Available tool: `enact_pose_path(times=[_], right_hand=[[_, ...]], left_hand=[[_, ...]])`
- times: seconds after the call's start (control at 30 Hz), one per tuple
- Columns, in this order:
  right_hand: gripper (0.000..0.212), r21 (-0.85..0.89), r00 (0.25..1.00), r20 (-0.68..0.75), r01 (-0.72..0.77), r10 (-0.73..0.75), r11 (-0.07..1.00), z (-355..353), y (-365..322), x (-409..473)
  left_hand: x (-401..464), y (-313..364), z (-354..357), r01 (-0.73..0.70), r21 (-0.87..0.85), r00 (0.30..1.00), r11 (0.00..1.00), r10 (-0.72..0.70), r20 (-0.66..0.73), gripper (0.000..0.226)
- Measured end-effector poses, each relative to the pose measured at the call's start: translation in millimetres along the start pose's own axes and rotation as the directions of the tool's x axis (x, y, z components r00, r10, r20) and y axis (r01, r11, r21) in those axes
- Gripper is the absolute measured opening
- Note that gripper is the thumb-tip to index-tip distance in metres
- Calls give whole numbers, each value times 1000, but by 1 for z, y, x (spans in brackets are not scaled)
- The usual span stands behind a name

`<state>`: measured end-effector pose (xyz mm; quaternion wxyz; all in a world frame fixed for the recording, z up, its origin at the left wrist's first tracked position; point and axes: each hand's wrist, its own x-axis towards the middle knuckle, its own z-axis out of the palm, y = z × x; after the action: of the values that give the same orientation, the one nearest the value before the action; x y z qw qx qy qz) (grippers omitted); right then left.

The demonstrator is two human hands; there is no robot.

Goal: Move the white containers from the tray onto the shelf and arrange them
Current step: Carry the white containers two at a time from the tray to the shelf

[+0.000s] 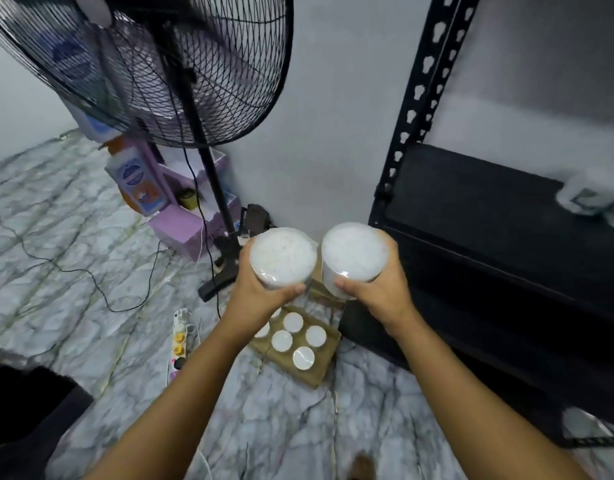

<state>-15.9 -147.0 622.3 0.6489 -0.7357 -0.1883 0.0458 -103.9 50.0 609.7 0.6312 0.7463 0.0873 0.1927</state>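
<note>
One white container (283,258) is grasped in the left hand (264,289), another (354,252) in the right hand (378,289) (each grip wrapped round its side). Both are held above the tray (319,372), beside the black shelf (471,202).

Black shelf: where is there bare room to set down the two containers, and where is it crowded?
The black shelf is bare from its left upright across to the blurred white container at its right end. Left hand and right hand each hold a container. The cardboard tray on the floor stays crowded with white lids.
</note>
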Motion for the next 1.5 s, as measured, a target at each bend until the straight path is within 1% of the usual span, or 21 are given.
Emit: enact_pose_path(times=[0.1,0.27,0.33,0.5,0.67,0.8,0.97,1.23,1.5], right_hand=[[91,-3,997,-72,-1,1,1000,-27,-8,-25],[87,-32,976,-217,-10,3,999,-82,-15,-62],[86,-43,967,-256,-26,14,999,-102,-16,-73],[85,-59,931,-363,-51,26,997,-177,-20,-102],[86,-57,916,-400,-52,25,997,-262,-15,-127],[86,-74,908,-419,-52,16,996,-329,-10,-143],[84,-77,897,-442,-67,26,995,-405,-4,-156],[83,-110,855,-516,-118,45,987,-495,13,-153],[83,-113,807,-582,-196,95,974,-575,51,-117]], left_hand=[[-8,14,24,-1,0,997,1000,1,83,91],[-22,34,75,9,-21,976,1000,-4,219,93],[-25,41,94,11,-38,969,999,-1,246,92],[-34,65,171,-10,-53,946,999,26,322,88],[-49,83,257,-41,-73,932,996,64,357,86],[-61,91,327,-23,-114,920,993,66,386,94],[-70,108,403,-19,-130,898,991,75,434,85],[-60,117,501,19,-133,841,991,55,538,86],[-12,105,596,28,-99,826,995,33,562,84]])
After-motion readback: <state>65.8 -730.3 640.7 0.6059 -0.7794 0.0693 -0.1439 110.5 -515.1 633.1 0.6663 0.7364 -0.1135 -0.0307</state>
